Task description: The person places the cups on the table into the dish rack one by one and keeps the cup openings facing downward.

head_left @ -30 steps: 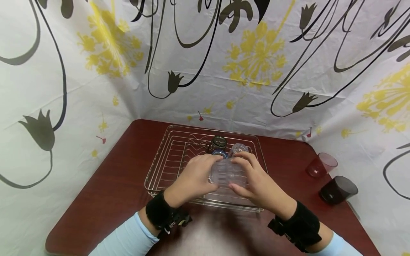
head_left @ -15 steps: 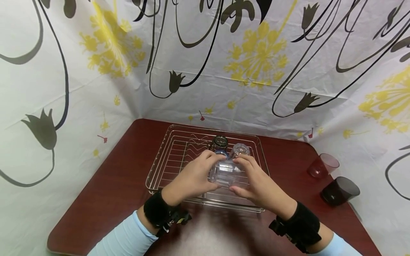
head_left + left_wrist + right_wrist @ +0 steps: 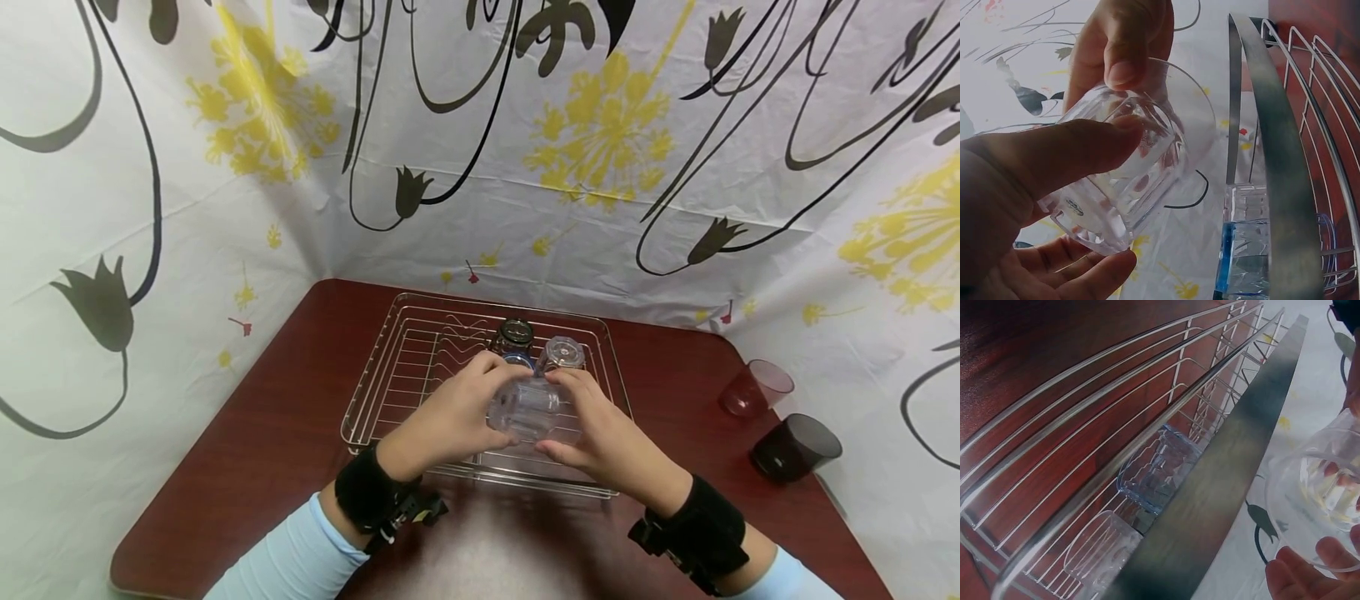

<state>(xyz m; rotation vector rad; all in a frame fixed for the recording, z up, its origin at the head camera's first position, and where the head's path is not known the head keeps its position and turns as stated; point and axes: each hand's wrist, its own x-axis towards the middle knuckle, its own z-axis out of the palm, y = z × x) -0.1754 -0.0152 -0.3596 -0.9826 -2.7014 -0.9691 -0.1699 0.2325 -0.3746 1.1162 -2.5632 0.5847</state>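
Above the front part of a wire dish rack (image 3: 1229, 469), a clear faceted tumbler (image 3: 531, 407) lies sideways between both hands. My left hand (image 3: 461, 408) grips its base end, the thumb pressed along the facets in the left wrist view. Around the rim end curl the fingers and thumb of my right hand (image 3: 607, 429). In the right wrist view the tumbler's round mouth (image 3: 1285, 506) faces the camera. Inside the rack, behind the hands, stand upside down a dark green glass (image 3: 516, 332), a blue glass (image 3: 1160, 469) and another clear faceted glass (image 3: 564, 352).
On the dark red table (image 3: 247, 467), to the right of the rack, stand a pink-red glass (image 3: 753, 390) and a black glass (image 3: 795, 450). A white flower-patterned curtain (image 3: 480, 242) hangs around the back and sides of the table.
The tumbler has turned a little between the hands, its facets and highlights shifting and its base end tilting. Both hands stay almost in place. The glasses in the rack have not moved.
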